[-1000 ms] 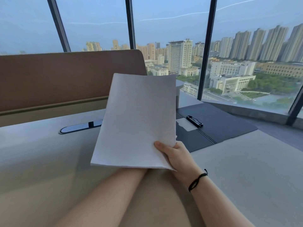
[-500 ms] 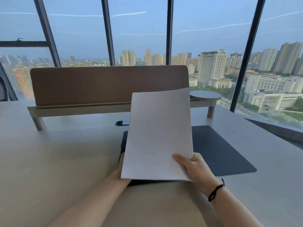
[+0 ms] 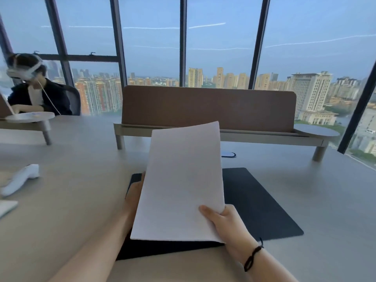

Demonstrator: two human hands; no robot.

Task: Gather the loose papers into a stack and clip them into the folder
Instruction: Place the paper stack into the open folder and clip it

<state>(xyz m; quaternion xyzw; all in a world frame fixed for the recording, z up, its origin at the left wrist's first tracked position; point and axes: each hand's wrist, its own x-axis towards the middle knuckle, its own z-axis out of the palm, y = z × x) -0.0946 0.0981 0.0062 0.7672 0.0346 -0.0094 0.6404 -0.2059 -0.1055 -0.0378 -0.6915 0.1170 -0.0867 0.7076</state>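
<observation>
Though tilted above the folder (image 3: 262,202), papers (image 3: 181,184) between both hands.

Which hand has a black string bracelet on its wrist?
The right hand, pinching the white paper stack at its lower corner, wears the black cord bracelet. The left hand, mostly hidden behind the papers, shows none.

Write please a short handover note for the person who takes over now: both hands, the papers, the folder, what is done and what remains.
Right hand: grip closed on the paper stack at its lower right corner, thumb on top.
Left hand: mostly hidden behind the stack's left edge; grip cannot be judged.
Stack: gathered, held tilted above the dark folder, which lies open on the table.
Done: gathering.
Left: lay the stack in the folder and clip it. The clip is not visible now.
</observation>
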